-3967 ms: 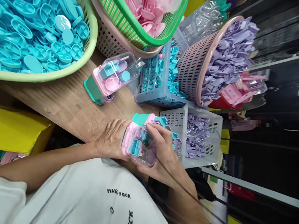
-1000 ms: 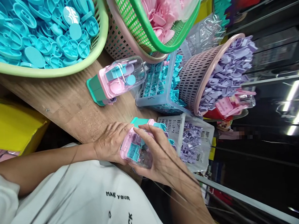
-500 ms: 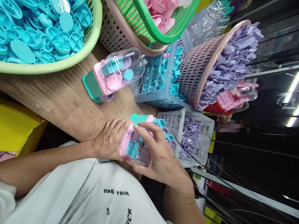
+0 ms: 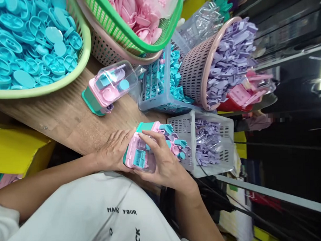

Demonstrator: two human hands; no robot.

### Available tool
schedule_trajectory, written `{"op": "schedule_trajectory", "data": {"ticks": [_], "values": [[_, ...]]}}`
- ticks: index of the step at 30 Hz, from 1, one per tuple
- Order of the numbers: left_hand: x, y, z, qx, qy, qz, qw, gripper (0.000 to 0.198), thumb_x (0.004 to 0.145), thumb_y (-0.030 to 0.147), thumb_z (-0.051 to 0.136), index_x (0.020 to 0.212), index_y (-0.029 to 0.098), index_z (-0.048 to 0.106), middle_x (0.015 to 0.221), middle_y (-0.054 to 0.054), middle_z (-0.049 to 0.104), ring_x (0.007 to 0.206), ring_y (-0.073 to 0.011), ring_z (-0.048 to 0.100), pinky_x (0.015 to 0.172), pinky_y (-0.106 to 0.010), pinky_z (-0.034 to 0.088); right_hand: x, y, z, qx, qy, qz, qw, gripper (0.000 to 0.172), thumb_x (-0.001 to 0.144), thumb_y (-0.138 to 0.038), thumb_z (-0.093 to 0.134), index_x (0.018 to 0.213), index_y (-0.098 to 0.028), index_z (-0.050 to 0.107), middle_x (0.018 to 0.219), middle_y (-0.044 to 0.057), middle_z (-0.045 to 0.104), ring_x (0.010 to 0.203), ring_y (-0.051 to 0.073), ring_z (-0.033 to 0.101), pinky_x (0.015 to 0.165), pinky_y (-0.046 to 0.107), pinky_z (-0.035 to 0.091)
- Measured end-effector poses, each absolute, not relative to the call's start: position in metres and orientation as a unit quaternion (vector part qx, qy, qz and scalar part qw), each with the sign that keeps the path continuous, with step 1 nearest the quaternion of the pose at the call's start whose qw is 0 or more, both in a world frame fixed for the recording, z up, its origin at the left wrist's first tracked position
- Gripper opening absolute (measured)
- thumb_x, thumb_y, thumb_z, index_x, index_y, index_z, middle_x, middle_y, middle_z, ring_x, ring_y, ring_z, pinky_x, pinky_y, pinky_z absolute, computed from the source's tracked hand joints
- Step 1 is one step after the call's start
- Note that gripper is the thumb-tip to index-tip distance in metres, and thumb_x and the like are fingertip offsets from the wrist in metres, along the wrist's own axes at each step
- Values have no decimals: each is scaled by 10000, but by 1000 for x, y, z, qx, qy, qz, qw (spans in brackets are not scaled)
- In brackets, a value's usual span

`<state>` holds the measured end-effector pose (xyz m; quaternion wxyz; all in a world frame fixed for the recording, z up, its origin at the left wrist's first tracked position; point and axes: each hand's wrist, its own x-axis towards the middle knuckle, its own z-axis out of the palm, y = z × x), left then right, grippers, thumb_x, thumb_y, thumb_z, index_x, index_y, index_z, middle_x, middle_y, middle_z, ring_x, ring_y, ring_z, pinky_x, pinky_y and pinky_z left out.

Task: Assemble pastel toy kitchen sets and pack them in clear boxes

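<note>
My left hand is wrapped round the base end of a toy box with a teal bottom, a pink rim and a clear plastic cover. Thumb and fingers of my right hand grip that cover from its other end. Through the plastic a turquoise piece shows. Just beyond my fingers lies a second teal and pink box, with turquoise, purple and pink pieces standing out of it; my right hand partly hides it. A third, covered box lies farther up the bench.
A pale green basket of turquoise parts stands at upper left. Near it are a green basket of pink parts, a blue crate and a pink basket of purple parts. A white crate stands right of my hands, a yellow box at left.
The view has shifted, so baskets and boxes appear displaced. My hands keep their grip on the box; its teal bottom shows more beside my left hand, and more of the second box's pieces are visible.
</note>
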<state>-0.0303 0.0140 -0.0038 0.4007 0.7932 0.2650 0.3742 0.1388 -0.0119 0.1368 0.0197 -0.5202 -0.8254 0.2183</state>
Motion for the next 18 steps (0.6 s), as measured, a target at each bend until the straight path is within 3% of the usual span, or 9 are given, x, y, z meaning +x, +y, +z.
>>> {"op": "schedule_trajectory", "data": {"ticks": [4, 9, 14, 18], "values": [[-46, 24, -8, 814, 252, 371, 370, 1122, 769, 591, 721, 1570, 129, 85, 1489, -265, 405, 1362, -412, 432, 1103, -569, 390, 134, -9, 125, -513, -827, 206, 97, 878, 775, -407, 773, 1509, -311, 301, 1467, 138, 318, 1416, 330, 368, 1171, 558, 373], [-68, 58, -3, 816, 247, 384, 355, 1091, 751, 569, 764, 1562, 134, 178, 1495, -255, 402, 1415, -393, 387, 1164, -549, 349, 130, 12, 100, -512, -821, 155, 200, 904, 787, -545, 752, 1527, -274, 309, 1511, 150, 297, 1432, 332, 360, 1198, 545, 340], [-81, 98, 14, 796, 288, 382, 371, 1099, 687, 577, 808, 1527, 110, 275, 1522, -236, 398, 1419, -389, 392, 1195, -539, 314, 113, 45, 74, -564, -774, 148, 247, 1033, 845, -576, 678, 1601, -173, 100, 1595, 190, 253, 1512, 312, 249, 1236, 512, 285], [-86, 124, 27, 784, 309, 357, 404, 1197, 629, 618, 832, 1536, 89, 257, 1531, -222, 417, 1397, -387, 423, 1184, -557, 330, 94, 60, 73, -615, -729, 174, 246, 1045, 887, -453, 674, 1596, -72, 8, 1605, 230, 275, 1503, 308, 294, 1227, 458, 315]]}}
